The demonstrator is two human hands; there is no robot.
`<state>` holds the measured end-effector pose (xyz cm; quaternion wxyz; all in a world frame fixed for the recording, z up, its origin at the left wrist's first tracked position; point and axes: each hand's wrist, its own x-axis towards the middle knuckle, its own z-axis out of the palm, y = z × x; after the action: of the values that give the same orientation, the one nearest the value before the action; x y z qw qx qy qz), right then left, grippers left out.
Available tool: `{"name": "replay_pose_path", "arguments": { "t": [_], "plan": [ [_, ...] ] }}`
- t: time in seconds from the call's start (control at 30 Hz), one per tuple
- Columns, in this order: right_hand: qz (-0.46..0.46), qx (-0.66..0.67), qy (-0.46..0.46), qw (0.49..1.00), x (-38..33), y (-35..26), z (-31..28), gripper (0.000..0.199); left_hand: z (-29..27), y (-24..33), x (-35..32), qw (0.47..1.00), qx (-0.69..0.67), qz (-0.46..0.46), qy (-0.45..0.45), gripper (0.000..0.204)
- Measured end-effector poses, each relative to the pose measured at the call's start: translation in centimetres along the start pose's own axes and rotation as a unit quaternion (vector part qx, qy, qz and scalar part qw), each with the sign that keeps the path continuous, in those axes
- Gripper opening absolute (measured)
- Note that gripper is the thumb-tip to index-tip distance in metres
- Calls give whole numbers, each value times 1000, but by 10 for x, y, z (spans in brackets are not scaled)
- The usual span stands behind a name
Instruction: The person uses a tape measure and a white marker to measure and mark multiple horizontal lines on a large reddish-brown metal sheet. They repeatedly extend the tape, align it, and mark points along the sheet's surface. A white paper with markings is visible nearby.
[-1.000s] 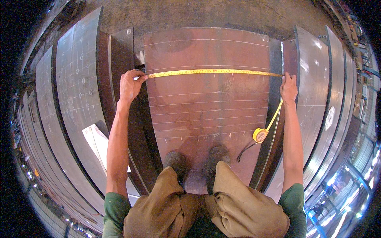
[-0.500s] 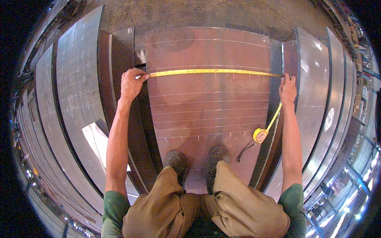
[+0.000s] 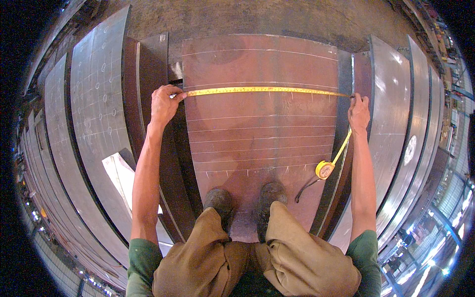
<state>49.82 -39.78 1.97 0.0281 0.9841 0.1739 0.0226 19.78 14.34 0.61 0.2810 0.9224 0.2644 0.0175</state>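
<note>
A yellow tape measure (image 3: 257, 89) is stretched taut across a reddish-brown steel plate (image 3: 232, 109) marked with several white lines. My left hand (image 3: 164, 105) pinches its left end near the plate's left edge; a small white piece shows between the fingers. On the other side, my right hand (image 3: 358, 114) is closed on the blade past the right edge. Below that hand the blade runs down to the round yellow tape case (image 3: 324, 170), which has a dark strap and lies over the plate's right part. My fingertips on the right are partly hidden.
Grey steel plates (image 3: 96, 84) with chalk circles stand in rows at left, more grey plates (image 3: 391, 104) at right, with dark gaps between. A white sheet (image 3: 120, 178) lies by my left forearm. My boots (image 3: 271, 195) stand on the brown plate; bare ground (image 3: 247, 17) lies beyond.
</note>
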Motion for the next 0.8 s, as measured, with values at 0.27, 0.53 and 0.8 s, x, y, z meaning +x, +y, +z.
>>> {"name": "replay_pose_path", "arguments": {
  "t": [0.27,0.53,0.8],
  "plan": [
    [-8,7,13,1000,0,0,1,16,1,-2,0,1000,-8,-3,4,22],
    [-12,21,-8,1000,2,1,-3,17,0,-7,3,1000,-26,4,-15,24],
    [-17,8,8,1000,1,4,-1,19,-2,-7,8,999,-1,-3,-44,22]
  ]
}}
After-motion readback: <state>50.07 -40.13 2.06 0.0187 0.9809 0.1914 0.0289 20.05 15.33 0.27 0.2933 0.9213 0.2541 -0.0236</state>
